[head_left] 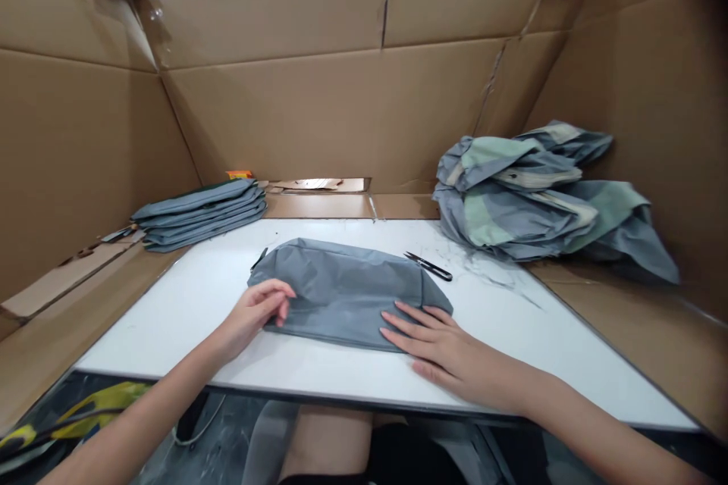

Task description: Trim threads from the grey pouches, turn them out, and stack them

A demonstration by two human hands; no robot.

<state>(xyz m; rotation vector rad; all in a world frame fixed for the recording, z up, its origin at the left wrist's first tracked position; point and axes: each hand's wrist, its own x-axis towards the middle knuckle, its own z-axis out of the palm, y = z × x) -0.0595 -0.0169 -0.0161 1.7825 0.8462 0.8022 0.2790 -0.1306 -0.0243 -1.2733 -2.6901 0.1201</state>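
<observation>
Near the front edge of the smooth white surface [171, 326], a flat grey cloth pouch [346, 292] lies between both hands. The left hand [253, 311] is half curled, touching the pouch's left end. The right hand [447, 348] lies open on its lower right side. Small black-handled metal snips [428, 266] sit just behind the pouch; a hard push could shove it onto their sharp tips.

Black garment [415, 458] worn at lap, seen at 6 o'clock; bare thigh [327, 439] beside it; left hand [253, 312], right hand [449, 345], forearms [142, 417] shown uncovered.
</observation>
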